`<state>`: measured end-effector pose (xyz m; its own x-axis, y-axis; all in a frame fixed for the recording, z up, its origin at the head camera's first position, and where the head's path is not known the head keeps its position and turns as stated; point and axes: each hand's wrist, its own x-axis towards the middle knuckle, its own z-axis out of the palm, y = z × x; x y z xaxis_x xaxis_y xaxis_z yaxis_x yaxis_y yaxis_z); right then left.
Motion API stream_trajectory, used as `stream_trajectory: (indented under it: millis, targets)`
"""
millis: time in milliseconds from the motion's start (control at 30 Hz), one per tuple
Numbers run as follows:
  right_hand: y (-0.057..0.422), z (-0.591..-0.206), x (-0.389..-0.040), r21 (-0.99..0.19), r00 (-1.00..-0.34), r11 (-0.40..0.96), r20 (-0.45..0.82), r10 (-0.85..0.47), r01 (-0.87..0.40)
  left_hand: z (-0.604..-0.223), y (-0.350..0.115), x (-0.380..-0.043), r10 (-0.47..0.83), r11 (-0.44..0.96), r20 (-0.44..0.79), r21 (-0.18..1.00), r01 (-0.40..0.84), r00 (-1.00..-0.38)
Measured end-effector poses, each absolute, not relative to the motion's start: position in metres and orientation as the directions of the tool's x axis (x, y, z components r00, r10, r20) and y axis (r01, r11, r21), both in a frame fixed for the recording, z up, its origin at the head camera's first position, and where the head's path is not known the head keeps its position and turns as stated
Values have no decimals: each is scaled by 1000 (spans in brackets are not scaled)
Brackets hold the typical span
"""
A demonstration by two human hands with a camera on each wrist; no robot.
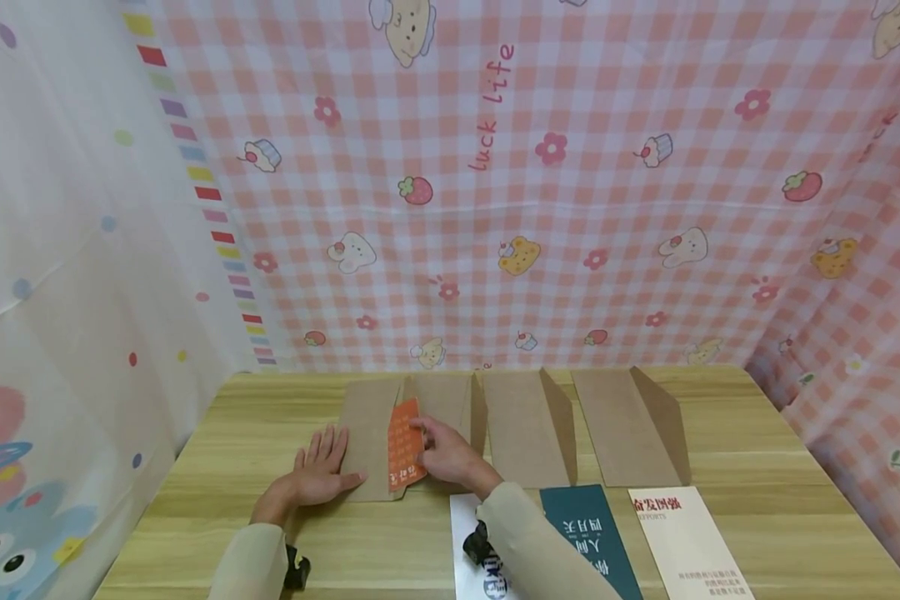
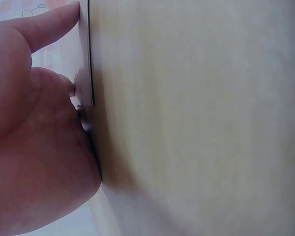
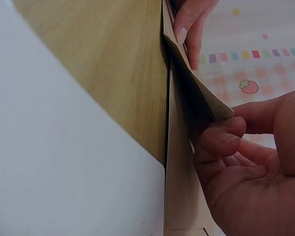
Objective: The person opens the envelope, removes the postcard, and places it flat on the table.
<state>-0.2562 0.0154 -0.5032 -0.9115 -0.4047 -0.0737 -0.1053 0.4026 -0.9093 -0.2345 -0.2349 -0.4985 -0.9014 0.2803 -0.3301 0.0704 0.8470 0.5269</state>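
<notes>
The leftmost brown paper envelope (image 1: 366, 446) lies on the table, and my left hand (image 1: 318, 467) rests on its left edge with the fingers spread. In the left wrist view, the thumb of the left hand (image 2: 34, 108) reaches over the envelope's edge. An orange card (image 1: 403, 446) with pale writing stands at the envelope's right, open side, its left edge at the opening. My right hand (image 1: 450, 454) pinches the card's right edge between thumb and fingers. Seen from the right wrist, the card (image 3: 219, 108) tilts up from the envelope toward the right hand (image 3: 255, 162).
Three more brown envelopes, one (image 1: 528, 425) in the middle and one (image 1: 622, 429) farther right among them, lie in a row with flaps raised. Nearer me are a white card (image 1: 465, 533), a dark teal card (image 1: 588, 517) and a cream card (image 1: 682, 542). Patterned cloth (image 1: 450, 317) hangs behind the table.
</notes>
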Motion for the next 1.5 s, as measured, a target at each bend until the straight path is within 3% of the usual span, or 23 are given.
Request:
stream_trajectory:
  millis: [1500]
  targets:
    - [32, -504, -256, -935, -909, 354, -144, -391, -4, -498, -235, -234, 294, 829, -315, 554, 77, -902]
